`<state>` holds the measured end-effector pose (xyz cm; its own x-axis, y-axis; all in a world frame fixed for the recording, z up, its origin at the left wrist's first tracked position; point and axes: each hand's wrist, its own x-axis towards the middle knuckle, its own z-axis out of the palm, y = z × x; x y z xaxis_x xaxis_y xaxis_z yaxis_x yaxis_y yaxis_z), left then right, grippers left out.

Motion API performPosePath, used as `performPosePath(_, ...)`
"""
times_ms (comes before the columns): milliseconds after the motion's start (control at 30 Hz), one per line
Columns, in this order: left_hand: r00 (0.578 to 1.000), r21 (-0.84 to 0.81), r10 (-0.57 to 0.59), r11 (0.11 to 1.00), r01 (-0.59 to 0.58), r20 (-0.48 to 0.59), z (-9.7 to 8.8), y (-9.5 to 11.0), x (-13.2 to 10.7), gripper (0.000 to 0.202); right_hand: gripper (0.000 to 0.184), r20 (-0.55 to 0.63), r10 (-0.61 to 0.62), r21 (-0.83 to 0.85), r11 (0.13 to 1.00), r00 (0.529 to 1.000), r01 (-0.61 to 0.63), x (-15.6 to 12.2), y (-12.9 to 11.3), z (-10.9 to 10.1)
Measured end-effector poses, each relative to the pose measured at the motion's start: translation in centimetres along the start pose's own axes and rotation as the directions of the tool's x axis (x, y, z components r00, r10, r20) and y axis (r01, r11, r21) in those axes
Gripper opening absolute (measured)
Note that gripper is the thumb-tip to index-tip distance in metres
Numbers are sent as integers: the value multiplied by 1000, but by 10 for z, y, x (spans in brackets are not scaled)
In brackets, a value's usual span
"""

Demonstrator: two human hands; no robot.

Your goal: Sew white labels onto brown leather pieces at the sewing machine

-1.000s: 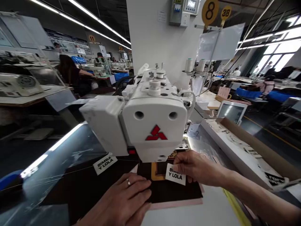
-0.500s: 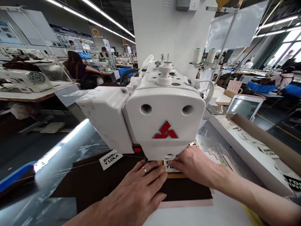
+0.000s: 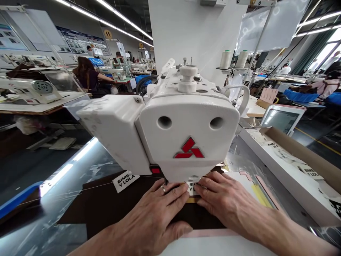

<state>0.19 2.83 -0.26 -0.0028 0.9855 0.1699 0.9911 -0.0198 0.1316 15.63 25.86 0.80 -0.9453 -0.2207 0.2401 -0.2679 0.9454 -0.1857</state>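
A white sewing machine head (image 3: 170,128) with a red three-diamond logo fills the middle of the view. Under its front edge lies a small white label (image 3: 192,187) printed in black, on a dark brown fabric piece (image 3: 112,206). My left hand (image 3: 157,217), with a ring on one finger, presses flat on the fabric with fingertips at the label's left side. My right hand (image 3: 226,204) lies flat beside it, fingertips touching the label's right side. The area under the machine head is hidden.
A second white label (image 3: 125,180) lies on the dark fabric to the left. A long cardboard tray (image 3: 301,156) with more printed labels runs along the right. A screen (image 3: 281,119) and thread cones (image 3: 233,59) stand behind. Other people work at distant machines.
My right hand carried the label in under the machine head and laid it down. My left hand slid forward to meet it. The view moved closer and lower.
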Motion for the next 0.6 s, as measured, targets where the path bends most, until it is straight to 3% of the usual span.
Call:
performPosePath(200,998,-18,-50,999,51,45,-1,-3,2,64,23,23,14,41,999,1000,-15,-3,3,-14)
performPosePath(367,996,-77,-75,994,78,43,-6,0,10,51,23,71,-7,65,998,997,2,-5,8,-29)
performPosePath(600,994,7,-73,997,73,86,-4,-3,9,53,20,100,-25,40,999,995,21,-13,15,-24)
